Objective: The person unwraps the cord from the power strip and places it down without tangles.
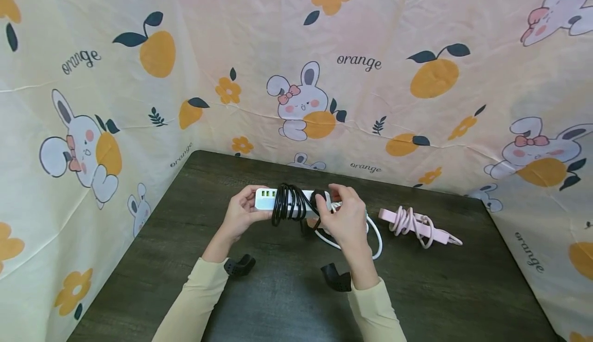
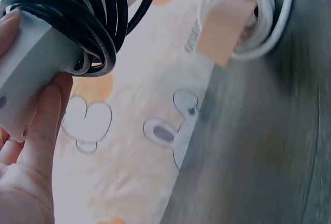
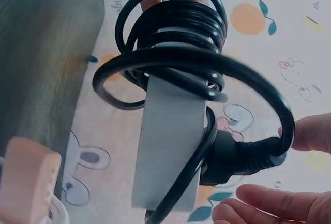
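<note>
A white power strip [image 1: 266, 199] with several green USB ports is held above the table, black cord [image 1: 288, 204] wound around its middle. My left hand [image 1: 242, 208] grips its left end between thumb and fingers. At the strip's other end, the black plug [image 3: 227, 157] sits against one face. My right hand [image 1: 345, 213] is around this end. Its fingers [image 3: 279, 200] are spread apart from the thumb, whose tip is beside the cord behind the plug. Whether the thumb touches the cord, I cannot tell.
Behind the hands, a peach-coloured block [image 2: 226, 27] with a coiled white cord [image 1: 376, 234] lies on the dark table [image 1: 278, 290]. Farther right is a pink power strip [image 1: 417, 224] wrapped in its own pink cord. A printed cloth [image 1: 259, 33] hangs behind the table.
</note>
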Demonstrator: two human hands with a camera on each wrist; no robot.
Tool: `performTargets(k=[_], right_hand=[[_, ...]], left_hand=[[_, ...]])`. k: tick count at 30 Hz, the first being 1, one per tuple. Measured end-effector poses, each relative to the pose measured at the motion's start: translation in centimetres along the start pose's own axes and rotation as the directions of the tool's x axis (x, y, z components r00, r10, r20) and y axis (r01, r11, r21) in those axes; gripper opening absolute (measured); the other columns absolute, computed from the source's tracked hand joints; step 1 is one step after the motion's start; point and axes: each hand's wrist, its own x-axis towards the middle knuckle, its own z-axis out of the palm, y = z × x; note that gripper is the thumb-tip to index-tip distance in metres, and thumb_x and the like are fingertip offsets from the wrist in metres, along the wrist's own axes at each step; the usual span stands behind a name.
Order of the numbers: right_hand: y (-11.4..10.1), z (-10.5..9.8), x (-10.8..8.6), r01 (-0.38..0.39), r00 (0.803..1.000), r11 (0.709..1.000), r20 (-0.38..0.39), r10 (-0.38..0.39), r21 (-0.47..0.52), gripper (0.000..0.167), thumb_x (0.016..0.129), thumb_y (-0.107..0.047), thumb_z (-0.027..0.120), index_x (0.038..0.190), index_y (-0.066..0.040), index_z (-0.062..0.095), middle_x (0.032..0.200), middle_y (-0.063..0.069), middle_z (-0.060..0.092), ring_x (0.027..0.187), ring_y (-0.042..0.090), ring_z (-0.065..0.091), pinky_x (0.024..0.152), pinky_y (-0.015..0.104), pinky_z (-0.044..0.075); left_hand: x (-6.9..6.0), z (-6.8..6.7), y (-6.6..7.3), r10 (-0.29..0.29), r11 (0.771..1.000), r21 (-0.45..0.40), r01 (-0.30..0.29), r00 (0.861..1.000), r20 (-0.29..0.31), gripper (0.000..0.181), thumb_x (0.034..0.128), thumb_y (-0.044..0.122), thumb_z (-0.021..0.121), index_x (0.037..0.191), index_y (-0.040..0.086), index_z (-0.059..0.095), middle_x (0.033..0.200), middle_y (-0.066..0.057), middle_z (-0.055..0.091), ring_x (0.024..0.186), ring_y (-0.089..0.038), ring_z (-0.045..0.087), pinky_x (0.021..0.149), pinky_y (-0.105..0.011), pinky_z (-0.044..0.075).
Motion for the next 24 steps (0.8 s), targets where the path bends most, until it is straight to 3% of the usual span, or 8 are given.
performTargets(k=[7, 12, 16, 24], right_hand=[[0.3, -1.6, 0.2, -0.006, 1.000, 0.998, -0.007, 0.005, -0.068, 0.033, 0.078, -0.021, 0.074, 0.101, 0.001, 0.067, 0.085, 0.014, 0.062, 0.076, 0.026, 0.060, 0.060, 0.038, 0.051], [0.5, -2.9, 0.5, -0.013, 1.000, 0.996, -0.020, 0.012, -0.086, 0.034, 0.077, -0.021, 0.075, 0.101, 0.002, 0.067, 0.086, 0.015, 0.061, 0.075, 0.027, 0.060, 0.059, 0.037, 0.050], [0.5, -3.8, 1.0, -0.006, 0.999, 0.996, -0.035, 0.003, -0.091, 0.034, 0.077, -0.020, 0.075, 0.100, 0.003, 0.067, 0.085, 0.016, 0.061, 0.074, 0.029, 0.060, 0.060, 0.038, 0.049], [0.3, -5.1, 1.8, -0.003, 0.998, 0.981, -0.059, -0.009, -0.193, 0.031, 0.077, -0.021, 0.072, 0.096, 0.003, 0.068, 0.078, 0.014, 0.060, 0.069, 0.028, 0.057, 0.060, 0.041, 0.047]], left_hand=[[0.9, 2.4, 0.1, -0.022, 0.999, -0.043, 0.023, 0.999, 0.028, 0.054, 0.0692, -0.020, 0.066, 0.119, -0.014, 0.047, 0.102, -0.006, 0.059, 0.089, -0.014, 0.061, 0.072, -0.025, 0.054], [1.8, 3.7, 0.4, -0.004, 0.999, -0.043, 0.006, 0.999, 0.049, 0.053, 0.0694, -0.019, 0.067, 0.119, -0.013, 0.047, 0.103, -0.007, 0.059, 0.089, -0.015, 0.061, 0.073, -0.025, 0.053], [2.6, 4.4, 0.9, 0.003, 0.999, -0.035, -0.001, 0.998, 0.055, 0.052, 0.0691, -0.019, 0.067, 0.118, -0.013, 0.049, 0.105, -0.010, 0.059, 0.090, -0.015, 0.061, 0.073, -0.025, 0.053], [3.7, 5.3, 1.5, 0.034, 0.998, -0.062, -0.029, 0.997, 0.073, 0.052, 0.0684, -0.019, 0.066, 0.117, -0.014, 0.048, 0.101, -0.007, 0.060, 0.087, -0.015, 0.061, 0.070, -0.024, 0.053]])
